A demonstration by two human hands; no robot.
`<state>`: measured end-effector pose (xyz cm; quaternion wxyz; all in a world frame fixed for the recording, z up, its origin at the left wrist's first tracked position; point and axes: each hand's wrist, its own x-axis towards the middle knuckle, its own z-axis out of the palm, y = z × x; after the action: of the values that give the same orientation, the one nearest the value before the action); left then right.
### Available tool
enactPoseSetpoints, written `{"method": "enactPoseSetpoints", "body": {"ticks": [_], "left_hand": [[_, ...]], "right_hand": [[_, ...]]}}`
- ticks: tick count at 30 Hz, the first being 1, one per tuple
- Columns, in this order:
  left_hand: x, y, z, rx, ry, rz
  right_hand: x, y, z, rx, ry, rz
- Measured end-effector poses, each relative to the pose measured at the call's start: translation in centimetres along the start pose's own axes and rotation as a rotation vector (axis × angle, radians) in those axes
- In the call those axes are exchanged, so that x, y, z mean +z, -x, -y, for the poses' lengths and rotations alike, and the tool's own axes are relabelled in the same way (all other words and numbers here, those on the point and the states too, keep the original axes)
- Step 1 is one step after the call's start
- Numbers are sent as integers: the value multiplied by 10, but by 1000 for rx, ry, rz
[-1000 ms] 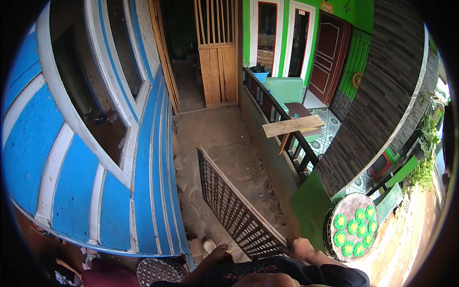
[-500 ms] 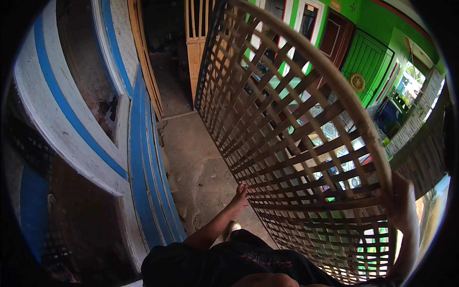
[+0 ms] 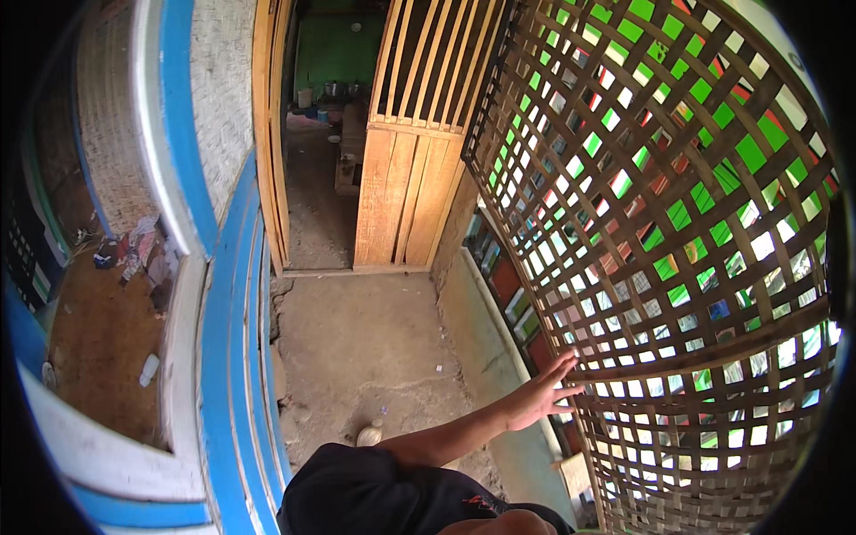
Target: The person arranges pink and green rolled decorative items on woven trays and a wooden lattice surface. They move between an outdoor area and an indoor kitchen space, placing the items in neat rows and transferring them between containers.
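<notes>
Left hand point(image 3: 533, 403) open, fingers spread, at near side edge of big woven panel point(image 3: 678, 364); firm contact or just brushing, cannot tell. Right hand out of view, grip cannot be told. Panel upright but leaning, filling right side of view, dark strips in open lattice with a curved crossbar just above hand level. Behind it, seen only through gaps, green wall point(image 3: 752, 153), mostly blocked. Below panel's left edge, low wall point(image 3: 490, 343), running along right side of bare floor point(image 3: 357, 321). Pale piece of board point(image 3: 575, 475) near that wall, partly behind panel. On left, blue and white wall point(image 3: 232, 357), hemming in the walkway opposite low wall. Through its window opening point(image 3: 185, 357), brown floor inside, pile of clothes point(image 3: 147, 254) and small white container point(image 3: 149, 370) well apart from it. At far end, dark doorway point(image 3: 316, 192) with pots point(image 3: 335, 89) deep inside, and wooden door point(image 3: 401, 196), slatted on top and solid below, across the right part, close to panel's far top corner. Pale rounded thing point(image 3: 369, 434) on floor just beside forearm, kind unclear. Black sleeve point(image 3: 357, 481) at lower edge, covering some floor.
</notes>
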<state>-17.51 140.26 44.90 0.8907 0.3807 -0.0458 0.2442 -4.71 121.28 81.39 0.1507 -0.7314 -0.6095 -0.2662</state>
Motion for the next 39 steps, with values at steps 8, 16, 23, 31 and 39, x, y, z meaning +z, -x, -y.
{"method": "enactPoseSetpoints", "body": {"ticks": [8, 16, 23, 31, 39], "left_hand": [[-99, -122, -116, -159, 132, 102], [-164, -274, -136, -271, 335, 148], [-281, -399, -70, -373, 607, -76], [-326, -440, 26, -364, 563, -152], [-393, -462, 62, -302, 539, -247]], "right_hand": [[80, -148, 46, -25, 152, -77], [104, -198, 42, 32, 288, -110], [251, -197, 86, -86, 366, 54], [387, -123, 60, -84, 122, 395], [511, -72, 43, 16, -241, 472]]}}
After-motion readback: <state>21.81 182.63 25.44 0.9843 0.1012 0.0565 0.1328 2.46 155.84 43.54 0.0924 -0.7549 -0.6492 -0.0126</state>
